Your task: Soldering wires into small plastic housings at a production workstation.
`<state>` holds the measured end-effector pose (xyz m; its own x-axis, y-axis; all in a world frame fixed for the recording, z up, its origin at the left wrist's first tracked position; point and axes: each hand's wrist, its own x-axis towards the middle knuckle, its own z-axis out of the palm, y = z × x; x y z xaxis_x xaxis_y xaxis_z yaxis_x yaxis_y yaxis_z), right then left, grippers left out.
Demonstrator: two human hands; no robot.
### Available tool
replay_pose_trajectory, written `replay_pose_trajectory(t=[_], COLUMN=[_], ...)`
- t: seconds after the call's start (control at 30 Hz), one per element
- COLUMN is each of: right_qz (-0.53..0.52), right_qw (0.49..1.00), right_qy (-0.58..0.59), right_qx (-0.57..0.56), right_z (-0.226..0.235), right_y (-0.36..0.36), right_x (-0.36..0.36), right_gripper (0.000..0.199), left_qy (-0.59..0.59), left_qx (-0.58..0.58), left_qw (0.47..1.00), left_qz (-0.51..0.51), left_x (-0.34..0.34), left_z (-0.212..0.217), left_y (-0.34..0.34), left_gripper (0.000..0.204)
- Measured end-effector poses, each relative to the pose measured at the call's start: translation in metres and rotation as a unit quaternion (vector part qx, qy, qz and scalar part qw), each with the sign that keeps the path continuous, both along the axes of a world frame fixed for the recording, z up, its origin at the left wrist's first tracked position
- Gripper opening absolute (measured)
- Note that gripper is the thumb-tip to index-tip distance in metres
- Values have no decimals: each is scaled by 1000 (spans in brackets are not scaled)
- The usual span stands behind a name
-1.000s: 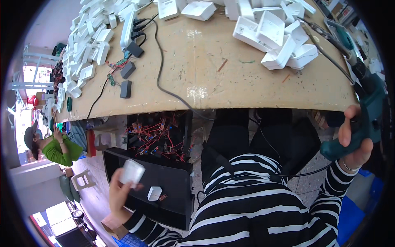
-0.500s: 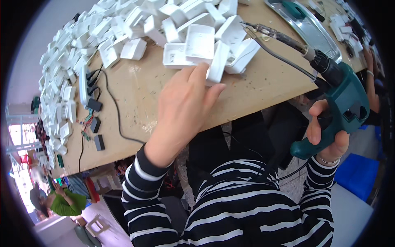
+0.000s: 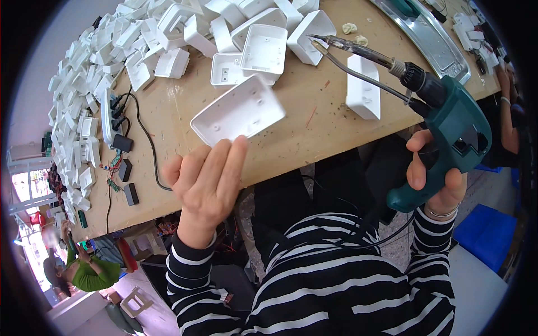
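Observation:
My left hand [image 3: 204, 182] has its fingertips at the near edge of a white plastic box [image 3: 241, 109], tilted with its hollow inside facing up; my thumb is hidden. Small round posts show on the box's floor. My right hand [image 3: 443, 185] is wrapped round the handle of a green pistol-grip soldering gun [image 3: 459, 123]. Its dark, worn iron points left over the table, with a thin feed tube alongside. Beneath the iron another white box [image 3: 363, 89] rests near the table's edge.
A big heap of white boxes [image 3: 134, 33] covers the table's far left. A power strip [image 3: 108, 117] with black plugs and a cable lies at left, near small black blocks [image 3: 130, 194]. A metal tray [image 3: 431, 42] lies at far right. Other people are at both sides.
My left hand has drawn back toward me from the heap, bringing a white box with it. One box now stands apart on the right. The soldering gun has shifted slightly left.

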<state>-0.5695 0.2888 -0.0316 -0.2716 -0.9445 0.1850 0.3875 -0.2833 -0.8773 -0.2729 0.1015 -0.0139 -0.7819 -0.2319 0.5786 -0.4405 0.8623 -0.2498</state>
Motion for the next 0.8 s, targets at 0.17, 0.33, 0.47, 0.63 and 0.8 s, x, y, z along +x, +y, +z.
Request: replay_pose_trajectory(t=[0.17,0.33,0.47,0.63,0.8], right_qz=[11,35,49,78,90], right_qw=[1000,998,988,971,963], right_qy=[-4,-43,-148,-224,-249], right_qx=[10,11,7,-34,-52], right_z=[-5,-23,-51,-67,-62], right_y=[-2,-23,-45,-62,-82], right_x=[5,8,6,-4,-1], right_gripper=[73,74,83,82,78], left_qy=[-66,-44,-19,21,46], left_qx=[61,80,83,99,121], left_qw=[995,995,995,993,991], left_qz=[36,47,57,54,46], left_x=[23,27,30,28,29], left_z=[-30,-37,-40,-45,-46], left_y=[5,8,10,9,8], left_gripper=[33,32,31,31,31])
